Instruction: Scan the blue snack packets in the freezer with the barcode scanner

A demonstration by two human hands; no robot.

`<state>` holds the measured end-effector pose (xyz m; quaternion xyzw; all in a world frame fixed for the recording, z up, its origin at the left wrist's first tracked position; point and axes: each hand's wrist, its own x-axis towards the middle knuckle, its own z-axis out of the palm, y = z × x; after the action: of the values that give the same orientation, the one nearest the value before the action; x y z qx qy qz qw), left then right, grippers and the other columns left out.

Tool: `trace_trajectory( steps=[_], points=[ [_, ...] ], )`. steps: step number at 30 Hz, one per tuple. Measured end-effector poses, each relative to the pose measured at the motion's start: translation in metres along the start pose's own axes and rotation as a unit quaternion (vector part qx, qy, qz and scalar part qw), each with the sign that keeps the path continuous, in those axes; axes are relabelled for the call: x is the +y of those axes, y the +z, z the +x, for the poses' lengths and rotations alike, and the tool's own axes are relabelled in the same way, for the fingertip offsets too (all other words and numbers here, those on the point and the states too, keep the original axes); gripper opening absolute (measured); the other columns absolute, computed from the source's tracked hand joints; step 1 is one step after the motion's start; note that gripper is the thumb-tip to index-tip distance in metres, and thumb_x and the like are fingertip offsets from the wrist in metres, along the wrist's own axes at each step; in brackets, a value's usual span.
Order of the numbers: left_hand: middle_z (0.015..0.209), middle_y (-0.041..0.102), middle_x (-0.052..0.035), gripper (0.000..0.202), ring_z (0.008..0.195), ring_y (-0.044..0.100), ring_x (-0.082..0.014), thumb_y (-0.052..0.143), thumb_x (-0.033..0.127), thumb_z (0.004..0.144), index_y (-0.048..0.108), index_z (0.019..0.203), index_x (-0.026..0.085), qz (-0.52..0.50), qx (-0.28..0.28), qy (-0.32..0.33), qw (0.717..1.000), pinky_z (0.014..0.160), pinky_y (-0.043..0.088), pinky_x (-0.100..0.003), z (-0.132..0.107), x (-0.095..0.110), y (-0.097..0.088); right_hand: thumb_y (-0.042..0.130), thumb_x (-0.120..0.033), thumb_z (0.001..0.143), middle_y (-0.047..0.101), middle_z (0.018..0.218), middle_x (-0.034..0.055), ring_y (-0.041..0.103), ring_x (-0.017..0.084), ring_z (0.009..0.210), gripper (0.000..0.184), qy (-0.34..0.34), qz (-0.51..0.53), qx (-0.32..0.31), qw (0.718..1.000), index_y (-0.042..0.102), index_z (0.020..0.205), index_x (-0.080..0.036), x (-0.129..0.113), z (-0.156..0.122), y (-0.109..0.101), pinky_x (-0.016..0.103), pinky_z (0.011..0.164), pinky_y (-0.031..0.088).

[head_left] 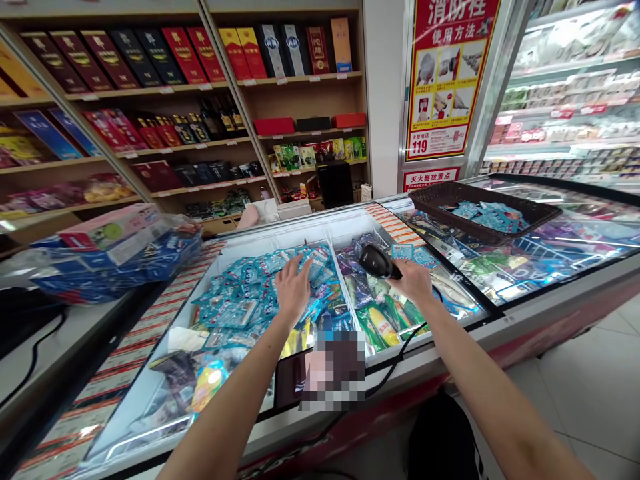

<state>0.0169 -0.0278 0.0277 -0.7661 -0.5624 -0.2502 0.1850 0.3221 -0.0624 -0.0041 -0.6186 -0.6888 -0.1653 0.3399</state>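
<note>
My left hand point(293, 287) reaches into an open chest freezer point(280, 230), fingers spread over a pile of blue ice-cream packets point(250, 283). It holds nothing. My right hand point(413, 280) grips a black barcode scanner point(379, 261), its head pointing left over the neighbouring compartment of mixed green, yellow and purple packets point(380, 320). The scanner's cable point(400, 350) runs down over the freezer's front edge. A white divider separates the two compartments.
A dark basket point(535, 217) of blue packets rests on the glass lid to the right. Stacked boxes in plastic bags point(120, 250) sit on a counter at left. Shelves of boxed goods stand behind, and a refrigerated display at far right. A dark device point(290, 377) lies on the freezer's front rim.
</note>
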Motion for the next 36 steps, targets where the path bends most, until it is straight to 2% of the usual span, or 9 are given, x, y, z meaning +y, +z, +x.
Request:
trace_trajectory(
  steps=[3,5,8,12,16,19,24,30,36],
  points=[
    [0.136,0.047,-0.0018,0.039,0.130,0.035,-0.0224,0.040,0.023,0.089,0.051,0.124,0.036,-0.055,-0.090,0.165,0.981,0.106,0.024,-0.046,-0.004,0.005,0.001,0.057,-0.040,0.077,0.067,0.082,0.0060,0.060,0.020,0.079,0.030,0.008,-0.005,-0.007,1.000,0.064,0.100,-0.021,-0.001,-0.001,-0.002,0.026,0.064,0.036],
    [0.131,0.052,-0.0020,0.036,0.129,0.038,-0.0210,0.041,0.028,0.090,0.053,0.122,0.035,-0.083,-0.127,0.203,0.967,0.107,0.022,-0.046,-0.006,0.007,0.005,0.058,-0.039,0.075,0.067,0.082,0.0060,0.060,0.021,0.080,0.032,0.013,-0.011,-0.012,1.000,0.064,0.101,-0.021,-0.002,-0.002,-0.004,0.026,0.064,0.036],
    [0.130,0.054,-0.0035,0.037,0.127,0.040,-0.0207,0.040,0.025,0.089,0.052,0.124,0.032,-0.086,-0.142,0.197,0.966,0.106,0.024,-0.045,-0.006,0.001,0.010,0.059,-0.038,0.074,0.067,0.083,0.0063,0.060,0.021,0.081,0.035,0.015,-0.014,-0.011,1.000,0.063,0.104,-0.020,-0.001,-0.003,-0.006,0.025,0.064,0.036],
    [0.133,0.051,-0.0025,0.050,0.128,0.039,-0.0192,0.038,0.008,0.084,0.049,0.127,0.030,-0.052,-0.149,0.189,0.969,0.107,0.022,-0.043,-0.004,-0.019,0.011,0.057,-0.037,0.075,0.067,0.083,0.0071,0.060,0.021,0.080,0.034,0.030,-0.016,0.008,0.999,0.064,0.103,-0.019,0.002,-0.004,-0.007,0.026,0.063,0.035],
    [0.130,0.054,-0.0026,0.059,0.127,0.041,-0.0188,0.035,-0.002,0.076,0.052,0.123,0.029,-0.033,-0.142,0.182,0.972,0.107,0.021,-0.043,-0.003,-0.035,0.009,0.056,-0.039,0.075,0.067,0.081,0.0076,0.059,0.021,0.077,0.034,0.073,-0.020,0.035,0.996,0.064,0.100,-0.018,0.007,-0.003,-0.011,0.026,0.061,0.033],
    [0.125,0.057,-0.0048,0.056,0.122,0.045,-0.0215,0.037,-0.002,0.076,0.056,0.119,0.027,-0.015,-0.138,0.170,0.976,0.105,0.022,-0.045,-0.002,-0.033,0.007,0.056,-0.044,0.075,0.066,0.079,0.0077,0.058,0.021,0.074,0.037,0.121,-0.028,0.063,0.990,0.064,0.100,-0.018,0.013,0.000,-0.016,0.026,0.061,0.032],
    [0.111,0.060,-0.0114,0.031,0.110,0.050,-0.0273,0.045,0.010,0.079,0.063,0.103,0.020,0.012,-0.110,0.156,0.982,0.100,0.028,-0.046,0.002,-0.004,0.009,0.054,-0.050,0.075,0.065,0.076,0.0094,0.056,0.022,0.068,0.043,0.226,-0.051,0.089,0.969,0.065,0.100,-0.018,0.028,0.003,-0.026,0.028,0.061,0.031],
    [0.111,0.056,-0.0116,0.034,0.105,0.050,-0.0246,0.042,0.010,0.082,0.057,0.110,0.020,-0.041,-0.107,0.168,0.979,0.090,0.037,-0.041,0.013,0.043,0.025,0.049,-0.052,0.076,0.066,0.074,0.0095,0.056,0.023,0.067,0.042,0.279,-0.021,0.086,0.956,0.067,0.095,-0.019,0.039,0.007,-0.032,0.029,0.059,0.031],
    [0.118,0.053,-0.0113,0.033,0.107,0.052,-0.0230,0.038,0.031,0.090,0.052,0.118,0.021,-0.139,-0.102,0.177,0.969,0.093,0.040,-0.040,0.034,0.104,0.051,0.050,-0.049,0.077,0.066,0.075,0.0097,0.057,0.023,0.067,0.038,0.324,-0.011,0.110,0.940,0.067,0.094,-0.020,0.045,0.012,-0.034,0.030,0.060,0.032]
  ],
)
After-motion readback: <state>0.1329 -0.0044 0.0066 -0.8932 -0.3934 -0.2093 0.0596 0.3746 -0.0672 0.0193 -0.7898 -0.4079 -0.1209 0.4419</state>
